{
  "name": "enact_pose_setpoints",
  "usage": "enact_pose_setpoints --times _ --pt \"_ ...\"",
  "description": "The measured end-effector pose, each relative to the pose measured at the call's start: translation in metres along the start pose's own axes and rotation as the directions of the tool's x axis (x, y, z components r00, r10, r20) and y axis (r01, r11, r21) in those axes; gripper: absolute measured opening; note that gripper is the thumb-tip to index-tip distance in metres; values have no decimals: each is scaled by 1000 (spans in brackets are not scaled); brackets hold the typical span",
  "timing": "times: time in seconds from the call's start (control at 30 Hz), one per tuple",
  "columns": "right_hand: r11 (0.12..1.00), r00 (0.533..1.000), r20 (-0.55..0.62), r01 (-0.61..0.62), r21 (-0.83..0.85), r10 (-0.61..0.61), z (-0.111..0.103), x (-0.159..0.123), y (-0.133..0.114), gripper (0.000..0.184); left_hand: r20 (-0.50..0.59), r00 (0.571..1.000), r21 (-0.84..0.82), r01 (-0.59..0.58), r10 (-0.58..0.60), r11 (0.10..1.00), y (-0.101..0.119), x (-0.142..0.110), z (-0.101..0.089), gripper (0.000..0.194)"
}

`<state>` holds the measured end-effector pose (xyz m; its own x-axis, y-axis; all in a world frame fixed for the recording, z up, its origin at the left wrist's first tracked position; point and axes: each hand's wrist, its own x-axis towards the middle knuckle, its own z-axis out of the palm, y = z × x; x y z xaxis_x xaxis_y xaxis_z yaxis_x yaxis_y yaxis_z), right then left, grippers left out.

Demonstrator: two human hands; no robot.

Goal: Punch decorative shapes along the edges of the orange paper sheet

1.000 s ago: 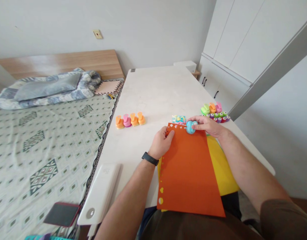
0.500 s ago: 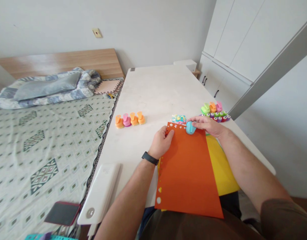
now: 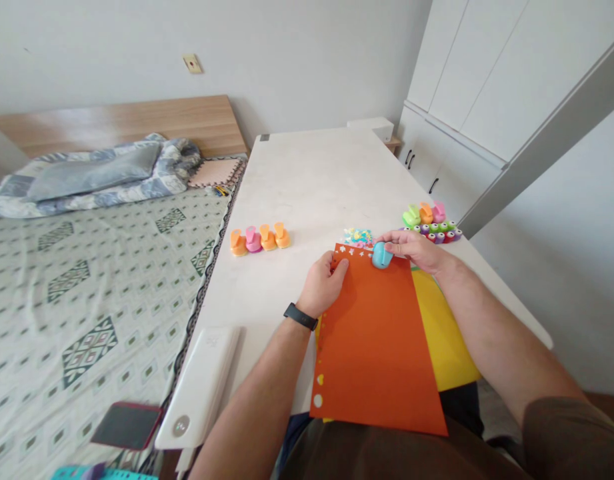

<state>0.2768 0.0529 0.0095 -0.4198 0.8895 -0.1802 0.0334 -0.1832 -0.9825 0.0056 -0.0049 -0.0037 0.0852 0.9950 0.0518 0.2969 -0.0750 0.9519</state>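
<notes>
My left hand (image 3: 325,285) pinches the upper left corner of an orange sheet of paper (image 3: 377,347), thumb on top. Along the sheet's left and top edges run small punched shapes, among them a heart and a circle. My right hand (image 3: 414,249) grips a light blue craft punch (image 3: 381,255), which sits on the sheet's top edge. Under the orange sheet lies yellow paper (image 3: 449,333), showing mostly on the right. Just beyond the top edge is a small pile of colourful paper cutouts (image 3: 358,237).
Orange and pink craft punches (image 3: 267,237) stand in a row on the white table (image 3: 307,180), left of the paper. More punches (image 3: 425,213) and several small purple, green and red ones (image 3: 439,232) are at right. A white device (image 3: 199,387) lies along the left edge, beside the bed (image 3: 97,280).
The light blue punch has turned slightly in my right hand, and its lever now shows at a different angle. The orange sheet has shifted slightly left. My left hand has stayed in place.
</notes>
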Motion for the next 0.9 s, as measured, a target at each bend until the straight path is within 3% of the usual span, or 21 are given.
enact_pose_setpoints --times 0.9 --pt "996 996 -74 46 -82 -52 6 2 0 44 18 999 28 32 -33 999 4 -2 0 25"
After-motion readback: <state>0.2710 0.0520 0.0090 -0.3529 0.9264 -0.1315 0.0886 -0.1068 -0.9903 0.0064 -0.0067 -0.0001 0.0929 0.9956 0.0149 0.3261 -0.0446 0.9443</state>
